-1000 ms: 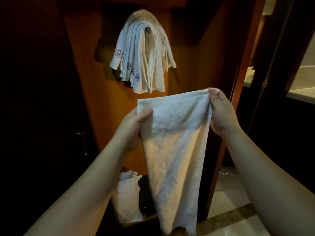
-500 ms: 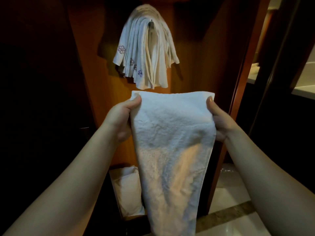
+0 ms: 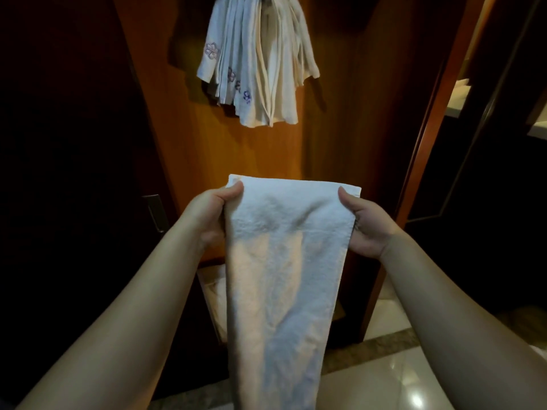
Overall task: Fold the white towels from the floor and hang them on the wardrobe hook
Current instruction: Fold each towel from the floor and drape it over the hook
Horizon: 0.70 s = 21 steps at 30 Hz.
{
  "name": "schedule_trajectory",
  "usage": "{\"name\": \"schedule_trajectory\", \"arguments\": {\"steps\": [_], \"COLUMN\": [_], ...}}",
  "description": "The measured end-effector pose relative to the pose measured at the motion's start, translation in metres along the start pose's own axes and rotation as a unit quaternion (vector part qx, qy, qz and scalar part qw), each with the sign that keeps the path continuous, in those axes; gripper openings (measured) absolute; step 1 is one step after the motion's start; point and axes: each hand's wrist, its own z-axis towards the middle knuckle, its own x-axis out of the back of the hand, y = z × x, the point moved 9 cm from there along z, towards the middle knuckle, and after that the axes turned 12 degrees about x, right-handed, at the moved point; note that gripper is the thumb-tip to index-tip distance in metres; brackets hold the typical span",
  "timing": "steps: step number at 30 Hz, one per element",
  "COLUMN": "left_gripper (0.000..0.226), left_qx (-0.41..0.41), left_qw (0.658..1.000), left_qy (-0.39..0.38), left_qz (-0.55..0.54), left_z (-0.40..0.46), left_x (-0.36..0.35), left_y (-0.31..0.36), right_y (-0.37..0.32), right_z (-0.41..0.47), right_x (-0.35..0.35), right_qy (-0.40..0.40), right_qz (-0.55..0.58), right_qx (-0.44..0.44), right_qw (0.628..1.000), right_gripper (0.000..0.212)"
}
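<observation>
Both hands, left hand [image 3: 207, 214] and right hand [image 3: 365, 223], pinch the towel [image 3: 284, 261] by its top corners, now lowered below the hung towels [image 3: 257, 63]; folding likely comes next.

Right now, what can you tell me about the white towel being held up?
The white towel looks like soft terry cloth, folded into a long band that hangs straight down and narrows toward the bottom. Its top edge is stretched level between the left hand and the right hand, each pinching a top corner, thumb on the near face. It hangs in front of the wooden wardrobe panel, below the hung towels.
</observation>
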Motion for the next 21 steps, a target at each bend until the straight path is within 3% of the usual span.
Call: {"name": "schedule_trajectory", "arguments": {"steps": [5,9,11,14,19,21], "left_gripper": [0.022,0.025,0.024,0.024,0.031,0.028], "left_qx": [-0.055,-0.117,-0.144,-0.154,-0.16,-0.157], "left_qw": [0.992,0.978,0.975,0.978,0.983,0.987], "left_qy": [0.085,0.162,0.164,0.142,0.073,0.027], "left_qz": [-0.079,-0.062,-0.052,-0.017,0.043,0.009], "left_z": [-0.003,-0.026,-0.042,-0.053,-0.054,-0.05], "left_x": [0.004,-0.003,-0.014,-0.032,-0.054,-0.057], "left_y": [-0.048,-0.087,-0.097,-0.106,-0.11,-0.107], "right_y": [0.026,0.048,0.05,0.061,0.082,0.079], "right_z": [-0.016,-0.043,-0.053,-0.063,-0.06,-0.058], "right_x": [0.001,-0.009,-0.021,-0.041,-0.057,-0.057], "right_qy": [0.14,0.207,0.19,0.129,0.036,0.027], "right_qz": [-0.048,-0.192,-0.277,-0.316,-0.22,-0.212], "right_qx": [0.035,0.037,0.059,0.069,0.024,0.019], "right_qw": [0.988,0.959,0.94,0.937,0.974,0.977], "right_gripper": [0.04,0.055,0.053,0.048,0.03,0.038]}}
